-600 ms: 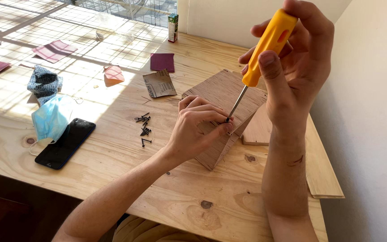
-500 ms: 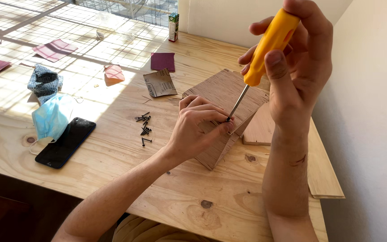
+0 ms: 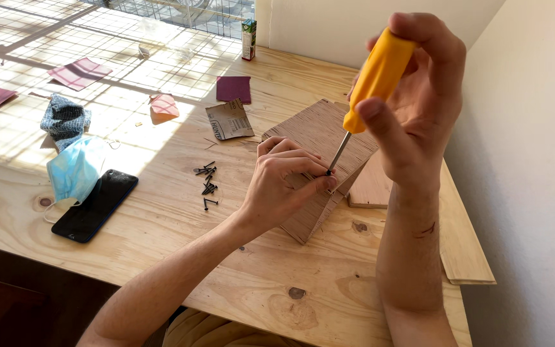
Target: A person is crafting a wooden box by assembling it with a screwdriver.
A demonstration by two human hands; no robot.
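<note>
The right hand point(image 3: 419, 103) grips a yellow screwdriver point(image 3: 370, 87), its tip on a plywood block point(image 3: 319, 167). The left hand point(image 3: 284, 180) pinches at the tip, seemingly to steady it. Black screws point(image 3: 207, 180) lie near on the bench point(image 3: 162, 238), beside a phone point(image 3: 94, 205) and mask point(image 3: 75, 168).

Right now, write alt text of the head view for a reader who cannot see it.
A person's right hand holds a yellow-handled screwdriver upright, its tip at the edge of a plywood block where the left hand pinches by the tip. On the wooden table lie loose black screws, a black phone and a blue face mask.
</note>
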